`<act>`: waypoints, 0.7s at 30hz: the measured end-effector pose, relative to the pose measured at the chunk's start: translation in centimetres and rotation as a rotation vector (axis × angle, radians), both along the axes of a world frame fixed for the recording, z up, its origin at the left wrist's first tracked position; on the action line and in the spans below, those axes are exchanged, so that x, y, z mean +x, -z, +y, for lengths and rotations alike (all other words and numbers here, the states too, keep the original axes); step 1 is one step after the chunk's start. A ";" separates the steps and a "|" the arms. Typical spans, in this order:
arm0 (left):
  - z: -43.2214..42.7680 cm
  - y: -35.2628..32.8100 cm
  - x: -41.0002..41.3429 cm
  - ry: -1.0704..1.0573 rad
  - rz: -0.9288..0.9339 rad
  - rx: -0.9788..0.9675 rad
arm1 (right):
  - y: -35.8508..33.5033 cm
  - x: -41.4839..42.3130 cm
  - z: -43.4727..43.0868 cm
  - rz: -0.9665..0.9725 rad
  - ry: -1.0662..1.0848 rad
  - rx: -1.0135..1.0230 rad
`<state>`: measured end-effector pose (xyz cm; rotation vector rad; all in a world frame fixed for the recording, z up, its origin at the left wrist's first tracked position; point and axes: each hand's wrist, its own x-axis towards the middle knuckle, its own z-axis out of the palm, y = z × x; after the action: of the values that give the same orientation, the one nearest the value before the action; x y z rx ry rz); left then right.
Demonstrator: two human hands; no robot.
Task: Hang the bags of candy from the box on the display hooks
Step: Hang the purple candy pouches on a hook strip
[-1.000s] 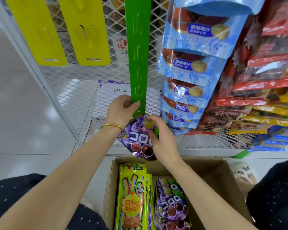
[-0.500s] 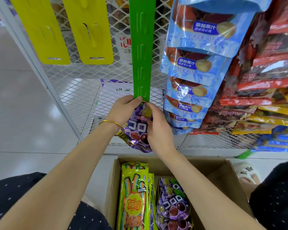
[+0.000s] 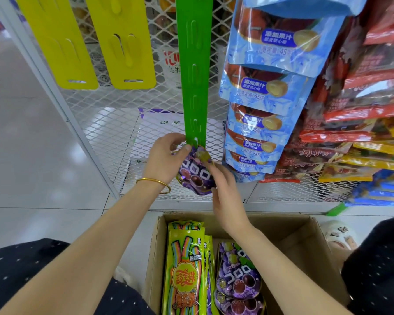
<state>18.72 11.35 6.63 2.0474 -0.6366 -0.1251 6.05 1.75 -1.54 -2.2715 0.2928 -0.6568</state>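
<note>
Now the glossy purple candy bag (image 3: 195, 171) stands upright, top against the lower end of the slotted green plastic strip (image 3: 194, 87); my left grip (image 3: 166, 160) pinches its top, my right grip (image 3: 225, 196) holds its right edge, above the near cardboard box (image 3: 305, 242).

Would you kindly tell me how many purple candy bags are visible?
3. One purple bag is at the green strip's end, held by the left hand and right hand; two lie in the box, an upper bag and a lower bag. More may hide underneath.

Bright, even light; floor (image 3: 32, 137) glare; wide-angle bending and blur at edges.
</note>
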 end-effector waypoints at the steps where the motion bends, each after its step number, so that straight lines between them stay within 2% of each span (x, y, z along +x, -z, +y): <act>1: 0.2 0.5 -0.3 -0.064 -0.047 -0.022 | 0.8 -0.9 -0.3 0.013 0.025 -0.021; 3: 0.8 1.4 -1.4 -0.154 -0.133 -0.076 | 2.8 -3.2 -1.1 0.061 0.086 -0.045; 5: 1.1 2.8 -3.0 -0.107 -0.141 -0.067 | 5.7 -5.6 -2.2 0.147 0.147 -0.026; 11: 1.3 7.8 -7.2 0.111 0.040 0.114 | 14.2 -11.5 -3.5 0.745 0.224 0.138; 13: 1.3 8.6 -7.4 0.135 0.089 0.163 | 16.0 -11.7 -3.0 0.846 0.241 0.127; 17: 1.5 9.2 -7.3 0.168 0.146 0.201 | 19.3 -12.3 -3.1 1.134 0.202 0.227; 19: 1.6 9.3 -7.1 0.162 0.164 0.206 | 20.1 -13.2 -3.2 1.204 0.177 0.295; 21: 1.4 9.3 -7.1 0.150 0.175 0.206 | 20.4 -13.7 -3.0 1.242 0.193 0.239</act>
<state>11.60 12.80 -2.66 2.1540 -0.6896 -0.4693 -7.62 -1.29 -21.90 -2.1360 1.0966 0.7596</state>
